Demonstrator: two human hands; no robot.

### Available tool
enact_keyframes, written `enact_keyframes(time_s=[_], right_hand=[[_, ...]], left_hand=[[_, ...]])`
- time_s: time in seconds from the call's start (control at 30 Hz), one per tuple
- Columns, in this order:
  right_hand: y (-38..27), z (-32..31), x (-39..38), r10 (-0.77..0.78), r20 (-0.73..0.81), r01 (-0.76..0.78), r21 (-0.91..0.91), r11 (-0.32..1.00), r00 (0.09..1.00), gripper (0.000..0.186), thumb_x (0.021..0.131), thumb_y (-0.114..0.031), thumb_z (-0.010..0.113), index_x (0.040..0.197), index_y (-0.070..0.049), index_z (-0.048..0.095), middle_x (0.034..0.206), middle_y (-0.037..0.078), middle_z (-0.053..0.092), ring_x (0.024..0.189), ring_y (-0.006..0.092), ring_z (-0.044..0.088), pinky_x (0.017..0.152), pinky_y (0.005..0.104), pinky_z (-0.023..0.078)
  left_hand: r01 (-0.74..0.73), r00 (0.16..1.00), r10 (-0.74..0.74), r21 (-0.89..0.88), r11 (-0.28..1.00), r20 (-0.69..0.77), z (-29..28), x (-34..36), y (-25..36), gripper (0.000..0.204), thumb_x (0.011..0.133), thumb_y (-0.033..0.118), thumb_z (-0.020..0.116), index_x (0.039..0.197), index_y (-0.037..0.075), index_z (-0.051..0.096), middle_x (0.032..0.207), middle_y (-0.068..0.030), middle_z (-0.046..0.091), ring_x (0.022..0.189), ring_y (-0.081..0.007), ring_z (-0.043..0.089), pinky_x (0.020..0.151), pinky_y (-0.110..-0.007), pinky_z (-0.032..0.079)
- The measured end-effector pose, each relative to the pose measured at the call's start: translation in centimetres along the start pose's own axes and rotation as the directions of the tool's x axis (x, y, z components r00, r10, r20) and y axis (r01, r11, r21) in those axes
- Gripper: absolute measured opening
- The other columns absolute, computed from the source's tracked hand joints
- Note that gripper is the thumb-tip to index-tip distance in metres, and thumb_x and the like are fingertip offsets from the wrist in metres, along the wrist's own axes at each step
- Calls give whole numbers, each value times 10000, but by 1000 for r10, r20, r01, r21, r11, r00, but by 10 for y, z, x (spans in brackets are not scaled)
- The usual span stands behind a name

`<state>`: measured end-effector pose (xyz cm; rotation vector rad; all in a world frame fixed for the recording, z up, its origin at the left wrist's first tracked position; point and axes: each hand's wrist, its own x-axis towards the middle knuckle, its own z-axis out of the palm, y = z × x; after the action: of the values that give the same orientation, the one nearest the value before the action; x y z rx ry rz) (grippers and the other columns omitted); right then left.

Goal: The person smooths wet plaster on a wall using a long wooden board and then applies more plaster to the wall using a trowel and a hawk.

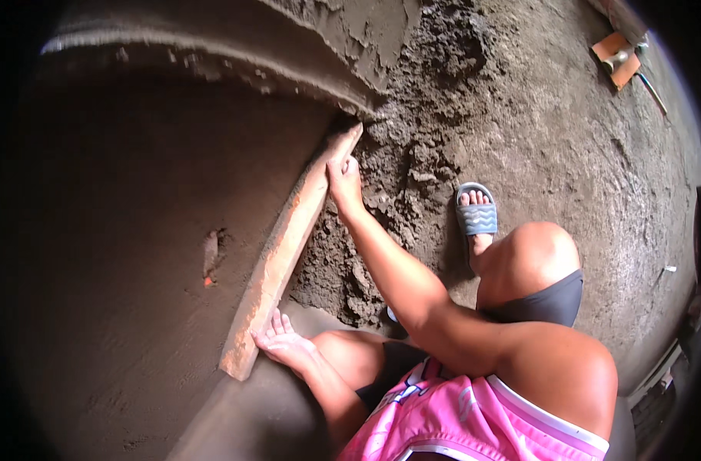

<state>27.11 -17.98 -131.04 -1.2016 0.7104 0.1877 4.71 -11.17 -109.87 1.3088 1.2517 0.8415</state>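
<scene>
A long wooden board [277, 257] lies slantwise against a dark, smooth mortar surface [135, 192], its face smeared with mortar. My right hand [345, 186] grips its upper part, thumb against the wood. Lower down, my left hand [287, 344] bears on the board's right edge; the thumb lies over the wood and the other fingers stretch out beside it. Beyond the board's upper end, a raised ridge of wet mortar [212, 50] curves across the surface.
Crumbly mortar [420, 138] lies heaped right of the board. My blue slipper [477, 209] rests on the rough grey floor [566, 138]. At the far right are an orange-brown hand float [618, 60] and a thin stick [652, 94]. A small orange-tipped object [210, 257] shows in the smooth surface.
</scene>
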Motion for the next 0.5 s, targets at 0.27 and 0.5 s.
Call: enact_keyframes(time_s=[0.27,0.5], right_hand=[[23,2,2,107,43,-107,12,994,993,408,903,-326,594,1094,32,553,986,172,660,928,267,632,860,393,487],[64,-1,7,62,8,-62,19,998,998,334,920,-285,612,1079,4,555,858,69,632,692,134,588,542,290,480]], left_hand=[[20,1000,-20,-22,1000,-8,0,18,-7,585,969,453,527,1319,-10,449,1172,-171,600,1015,-276,625,882,-367,467],[69,998,-68,24,997,-9,-5,28,2,650,951,475,539,1320,-54,453,1235,-198,579,1059,-296,626,965,-399,453]])
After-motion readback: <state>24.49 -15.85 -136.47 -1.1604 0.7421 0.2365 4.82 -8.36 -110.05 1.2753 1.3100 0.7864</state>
